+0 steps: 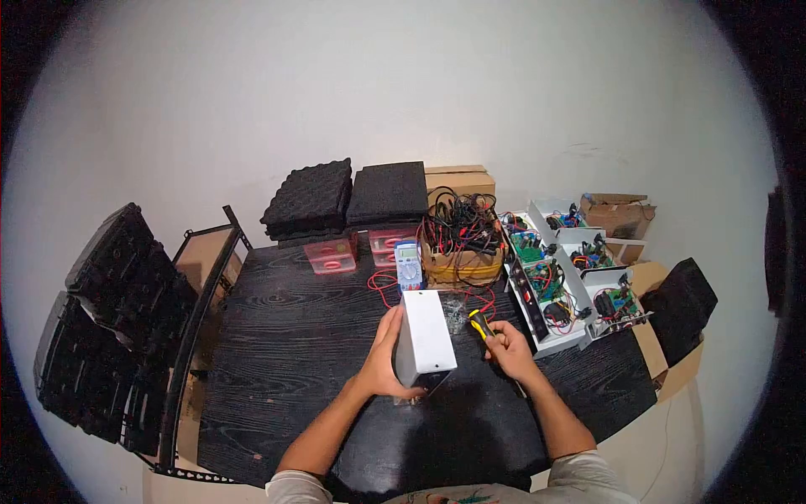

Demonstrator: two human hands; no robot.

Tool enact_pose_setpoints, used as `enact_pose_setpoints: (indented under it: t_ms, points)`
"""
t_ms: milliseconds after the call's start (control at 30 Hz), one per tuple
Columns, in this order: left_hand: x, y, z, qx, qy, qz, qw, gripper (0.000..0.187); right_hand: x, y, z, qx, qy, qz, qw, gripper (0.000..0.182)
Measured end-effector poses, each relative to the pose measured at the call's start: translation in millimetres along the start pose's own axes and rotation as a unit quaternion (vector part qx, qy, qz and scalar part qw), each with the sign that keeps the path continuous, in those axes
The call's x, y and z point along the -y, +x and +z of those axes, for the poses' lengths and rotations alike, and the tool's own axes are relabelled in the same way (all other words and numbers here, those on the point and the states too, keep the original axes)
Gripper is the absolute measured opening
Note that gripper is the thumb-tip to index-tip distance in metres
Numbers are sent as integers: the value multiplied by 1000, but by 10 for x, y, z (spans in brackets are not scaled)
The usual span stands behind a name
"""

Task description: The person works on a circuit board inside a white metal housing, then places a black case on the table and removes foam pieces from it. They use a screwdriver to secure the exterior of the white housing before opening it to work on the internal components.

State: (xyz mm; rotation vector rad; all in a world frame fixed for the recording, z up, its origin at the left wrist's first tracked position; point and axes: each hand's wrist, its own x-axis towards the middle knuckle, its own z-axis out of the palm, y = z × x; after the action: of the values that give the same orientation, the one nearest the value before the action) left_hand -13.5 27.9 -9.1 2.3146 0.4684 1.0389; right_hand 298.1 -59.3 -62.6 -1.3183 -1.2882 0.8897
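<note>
A white box-shaped case (428,332) stands on its edge above the black table, with a small dark screw or hole near each end of its upper face. My left hand (386,357) grips the case along its left side and lower corner. To the right of it, my right hand (507,349) is closed round a yellow and black screwdriver (480,322), whose handle end points up and left. The two hands are apart, and the screwdriver does not touch the case. Just behind the case lies a blue multimeter (409,265) with red leads.
Behind are red-fronted drawers (330,254), black foam (311,197) and a cardboard box (453,270) of cables. Open white cases (550,340) with circuit boards stand at the right of the black table (277,353). Black molded cases (117,336) are at far left.
</note>
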Motion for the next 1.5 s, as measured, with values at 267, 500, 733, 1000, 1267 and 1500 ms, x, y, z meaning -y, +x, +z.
enact_pose_setpoints:
  t_ms: [267, 500, 733, 1000, 1267, 1500]
  points:
    - [-490, 183, -218, 160, 186, -41, 969, 134, 189, -90, -97, -49, -388, 37, 920, 58]
    - [-464, 93, -160, 240, 283, -64, 926, 130, 219, -88, -30, -26, -488, 42, 872, 64]
    - [-372, 68, -56, 265, 287, -69, 918, 134, 152, -106, -42, 1, -512, 51, 858, 66]
    - [-327, 82, -147, 206, 209, -63, 954, 133, 697, -41, 336, 92, -462, -177, 864, 88]
    - [-213, 87, -754, 45, 160, -71, 984, 89, 805, 102, 1184, 288, -476, -224, 800, 123]
    - [-371, 114, -908, -25, 172, -93, 980, 61, 981, 166, 1408, 284, -439, -245, 817, 111]
